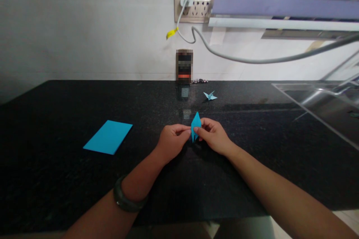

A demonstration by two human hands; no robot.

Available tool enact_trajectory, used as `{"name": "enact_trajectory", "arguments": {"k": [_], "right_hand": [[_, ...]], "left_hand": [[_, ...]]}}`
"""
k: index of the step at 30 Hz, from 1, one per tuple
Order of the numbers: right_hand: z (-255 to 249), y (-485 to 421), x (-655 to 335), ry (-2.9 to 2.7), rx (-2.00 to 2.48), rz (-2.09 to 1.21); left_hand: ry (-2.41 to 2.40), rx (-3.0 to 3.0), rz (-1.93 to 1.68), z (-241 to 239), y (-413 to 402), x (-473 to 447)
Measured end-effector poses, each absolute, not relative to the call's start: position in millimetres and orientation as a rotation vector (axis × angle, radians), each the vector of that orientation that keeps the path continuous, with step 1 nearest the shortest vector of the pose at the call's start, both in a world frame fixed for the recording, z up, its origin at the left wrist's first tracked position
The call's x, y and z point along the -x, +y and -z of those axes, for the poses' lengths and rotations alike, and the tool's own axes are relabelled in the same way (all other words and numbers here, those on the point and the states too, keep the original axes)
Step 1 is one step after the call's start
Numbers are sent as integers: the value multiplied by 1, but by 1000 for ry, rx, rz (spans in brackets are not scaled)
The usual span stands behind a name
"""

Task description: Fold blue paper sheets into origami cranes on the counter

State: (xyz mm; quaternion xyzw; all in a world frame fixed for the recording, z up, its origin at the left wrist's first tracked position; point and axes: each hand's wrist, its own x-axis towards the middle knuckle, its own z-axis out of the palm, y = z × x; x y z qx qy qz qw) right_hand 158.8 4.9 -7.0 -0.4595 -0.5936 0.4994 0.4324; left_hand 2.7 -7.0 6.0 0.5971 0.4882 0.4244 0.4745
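Note:
A small folded piece of blue paper (pixel 195 124), pointed at the top, is held upright just above the black countertop (pixel 56 119). My left hand (pixel 171 141) pinches its left side and my right hand (pixel 213 134) pinches its right side, fingertips nearly meeting. A dark band sits on my left wrist. A flat stack of blue paper sheets (pixel 108 136) lies on the counter to the left of my hands. A finished blue paper crane (pixel 210 96) rests farther back, right of centre.
A phone (pixel 184 65) leans upright against the white wall at the counter's back. Above it is a wall socket (pixel 193 6) with a plugged grey cable (pixel 252 59) running right. A steel sink (pixel 322 101) is at the right.

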Motion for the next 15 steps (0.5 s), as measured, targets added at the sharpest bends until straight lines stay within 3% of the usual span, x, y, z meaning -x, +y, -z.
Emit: {"name": "enact_trajectory", "arguments": {"k": [15], "right_hand": [[0,0,-149,-1219,1042,-1318]], "left_hand": [[1181,-1334,-1215,-3,-5,-4]]}}
